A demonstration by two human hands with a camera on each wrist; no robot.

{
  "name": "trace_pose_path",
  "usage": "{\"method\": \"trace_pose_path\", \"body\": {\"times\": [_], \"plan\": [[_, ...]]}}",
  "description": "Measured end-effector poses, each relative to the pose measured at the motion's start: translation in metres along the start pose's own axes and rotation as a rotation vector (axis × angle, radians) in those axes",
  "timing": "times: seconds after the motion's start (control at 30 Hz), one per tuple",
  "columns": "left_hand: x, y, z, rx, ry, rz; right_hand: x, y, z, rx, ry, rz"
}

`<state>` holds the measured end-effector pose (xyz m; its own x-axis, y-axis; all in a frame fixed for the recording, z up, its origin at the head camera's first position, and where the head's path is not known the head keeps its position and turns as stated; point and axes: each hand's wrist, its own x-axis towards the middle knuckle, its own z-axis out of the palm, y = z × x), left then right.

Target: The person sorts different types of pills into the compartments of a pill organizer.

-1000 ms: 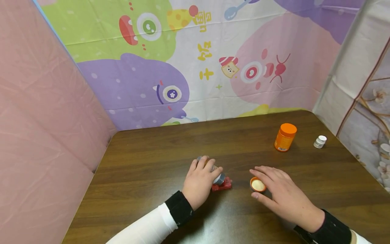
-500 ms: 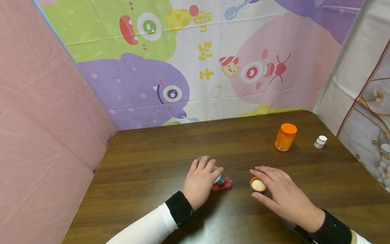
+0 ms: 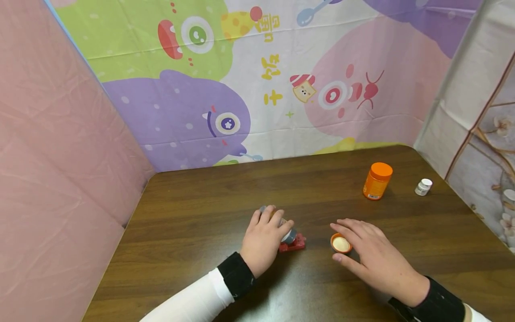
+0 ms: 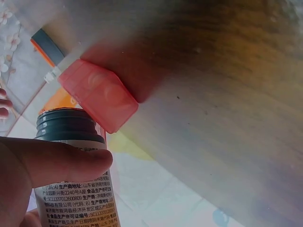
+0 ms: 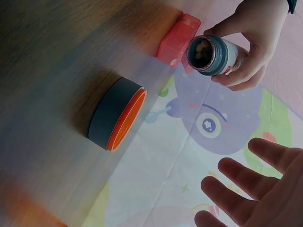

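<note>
Head view: orange jar (image 3: 376, 184) at right; left hand (image 3: 262, 243) grips uncapped pill bottle (image 5: 221, 56) beside red case (image 4: 100, 96), right hand (image 3: 378, 259) spread near upturned cap (image 3: 340, 244).

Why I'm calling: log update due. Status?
Left hand grips uncapped pill bottle, tilted toward red plastic case. Right hand spread beside upturned cap. Nothing seen in the way.

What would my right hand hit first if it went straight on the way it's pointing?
Probably the cap: in the head view it shows right in the opening of the right hand. Height is hard to judge, so the hand might pass over it.
</note>
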<state>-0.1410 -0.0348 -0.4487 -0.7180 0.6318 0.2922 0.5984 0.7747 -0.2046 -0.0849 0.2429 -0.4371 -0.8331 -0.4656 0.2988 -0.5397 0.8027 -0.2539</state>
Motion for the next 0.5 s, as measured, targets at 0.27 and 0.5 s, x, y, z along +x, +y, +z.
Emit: {"method": "trace_pose_path", "body": {"times": [0.27, 0.5], "plan": [[-0.0006, 0.0002, 0.0006, -0.006, 0.002, 0.004, 0.0002, -0.0004, 0.0011, 0.002, 0.027, -0.024], [-0.0019, -0.0013, 0.0004, -0.002, 0.020, -0.004, -0.0003, 0.0003, 0.0016, 0.003, 0.028, -0.021]]}}
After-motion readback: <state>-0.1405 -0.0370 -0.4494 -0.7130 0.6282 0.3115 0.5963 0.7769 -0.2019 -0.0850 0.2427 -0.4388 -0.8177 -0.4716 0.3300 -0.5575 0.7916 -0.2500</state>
